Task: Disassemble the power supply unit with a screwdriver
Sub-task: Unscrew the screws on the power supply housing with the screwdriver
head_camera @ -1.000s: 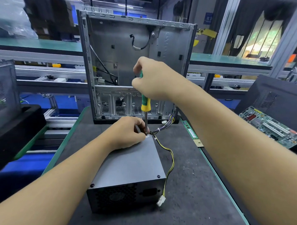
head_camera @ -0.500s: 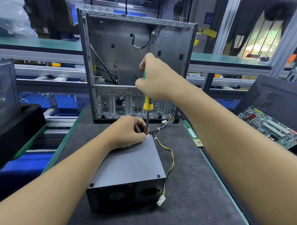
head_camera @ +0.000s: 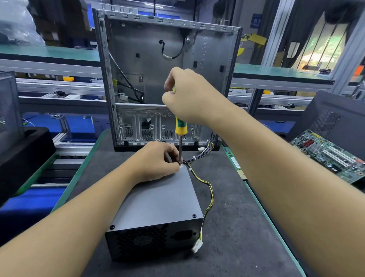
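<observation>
A grey power supply unit (head_camera: 159, 205) lies flat on the dark mat, fan grille facing me. My right hand (head_camera: 188, 96) grips the green-and-yellow handle of a screwdriver (head_camera: 180, 134), held upright with its tip at the unit's far right top corner. My left hand (head_camera: 157, 162) rests on that far corner, fingertips pinched around the shaft's tip. Two black screws sit in the near top corners. A yellow-and-black cable (head_camera: 208, 191) with a white plug runs down the unit's right side.
An empty metal computer case (head_camera: 212, 60) stands upright just behind the unit. A green circuit board (head_camera: 331, 154) lies at the right, a memory stick (head_camera: 234, 161) on the mat's right edge. Black foam tray (head_camera: 18, 154) and mesh panel sit at the left.
My right hand has shifted slightly up and right on the screwdriver handle, exposing more of the yellow collar. The left hand and the unit have stayed in place.
</observation>
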The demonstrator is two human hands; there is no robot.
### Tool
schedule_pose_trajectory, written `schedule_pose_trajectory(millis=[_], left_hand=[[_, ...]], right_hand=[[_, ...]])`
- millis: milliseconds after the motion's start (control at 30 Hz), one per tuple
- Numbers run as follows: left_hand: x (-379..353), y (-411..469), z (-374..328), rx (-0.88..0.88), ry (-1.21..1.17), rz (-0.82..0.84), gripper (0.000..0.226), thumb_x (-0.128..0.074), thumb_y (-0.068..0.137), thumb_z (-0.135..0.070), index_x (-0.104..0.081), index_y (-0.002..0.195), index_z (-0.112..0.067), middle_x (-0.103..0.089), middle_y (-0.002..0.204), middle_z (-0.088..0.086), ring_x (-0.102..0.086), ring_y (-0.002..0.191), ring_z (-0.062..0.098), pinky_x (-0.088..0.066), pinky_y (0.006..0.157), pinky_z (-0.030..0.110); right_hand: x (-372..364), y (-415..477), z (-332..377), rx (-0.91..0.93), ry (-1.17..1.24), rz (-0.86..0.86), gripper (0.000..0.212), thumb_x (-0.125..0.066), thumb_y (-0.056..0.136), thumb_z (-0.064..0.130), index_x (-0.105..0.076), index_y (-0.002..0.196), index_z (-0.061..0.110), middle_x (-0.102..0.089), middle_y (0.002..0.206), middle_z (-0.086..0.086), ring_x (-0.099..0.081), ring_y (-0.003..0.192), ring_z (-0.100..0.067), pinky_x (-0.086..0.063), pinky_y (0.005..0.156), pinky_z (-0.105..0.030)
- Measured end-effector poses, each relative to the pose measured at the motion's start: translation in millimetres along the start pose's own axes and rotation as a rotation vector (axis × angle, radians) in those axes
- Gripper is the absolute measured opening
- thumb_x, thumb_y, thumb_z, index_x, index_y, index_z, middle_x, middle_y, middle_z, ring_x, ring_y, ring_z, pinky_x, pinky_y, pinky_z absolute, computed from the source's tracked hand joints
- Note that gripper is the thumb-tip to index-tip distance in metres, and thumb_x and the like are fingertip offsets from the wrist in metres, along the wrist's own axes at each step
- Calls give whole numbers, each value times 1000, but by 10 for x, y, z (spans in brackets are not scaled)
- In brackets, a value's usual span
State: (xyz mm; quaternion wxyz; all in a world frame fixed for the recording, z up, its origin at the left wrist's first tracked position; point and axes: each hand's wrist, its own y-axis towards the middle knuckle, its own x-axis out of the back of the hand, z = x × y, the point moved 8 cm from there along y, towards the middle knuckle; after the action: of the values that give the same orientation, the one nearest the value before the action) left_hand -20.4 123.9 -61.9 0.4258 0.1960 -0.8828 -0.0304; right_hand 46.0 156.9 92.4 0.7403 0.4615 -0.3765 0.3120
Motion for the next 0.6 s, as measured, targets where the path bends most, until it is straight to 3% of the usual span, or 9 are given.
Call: schedule_pose_trajectory(millis=[100, 233, 300, 433, 600], left_hand=[[-2, 4, 4, -7, 8, -8, 5, -70, 81, -26, -70, 79, -30, -69, 68, -22, -63, 63, -2, -43, 59, 9], [0, 12, 29, -4, 18, -22, 3, -72, 81, -31, -71, 80, -29, -70, 71, -20, -66, 67, 2, -47, 61, 10], [4, 21, 43, 0, 28, -27, 5, -72, 82, -33, -71, 80, -29, -69, 70, -20, -64, 66, 1, -46, 60, 10], [14, 28, 64, 5, 52, -47, 10, -72, 82, -36, -69, 79, -27, -68, 71, -19, -64, 66, 1, -46, 60, 11], [8, 22, 60, 1, 56, -45, 10, -72, 81, -36, -69, 78, -27, -69, 71, -14, -65, 67, 7, -51, 66, 21]], right_hand=[[19, 1, -30, -38, 17, -43, 23, -46, 96, 32, -57, 101, 12, -56, 96, 0, -55, 91, -24, -40, 71, -34], [71, -2, 13, 23, 21, -87, 31, -50, 100, 43, -56, 87, 15, -46, 74, 11, -49, 81, -18, -32, 62, -29], [88, 8, 31, 50, 4, -87, 22, -53, 101, 33, -62, 91, 15, -48, 81, 7, -48, 81, -17, -31, 61, -26], [44, -7, 25, 20, -1, -48, 22, -46, 98, 15, -60, 115, 14, -46, 113, -4, -53, 96, -22, -42, 84, -30], [12, -16, -95, -138, 156, -35, 23, -44, 95, 29, -51, 108, 11, -50, 109, -5, -53, 94, -24, -38, 65, -33]])
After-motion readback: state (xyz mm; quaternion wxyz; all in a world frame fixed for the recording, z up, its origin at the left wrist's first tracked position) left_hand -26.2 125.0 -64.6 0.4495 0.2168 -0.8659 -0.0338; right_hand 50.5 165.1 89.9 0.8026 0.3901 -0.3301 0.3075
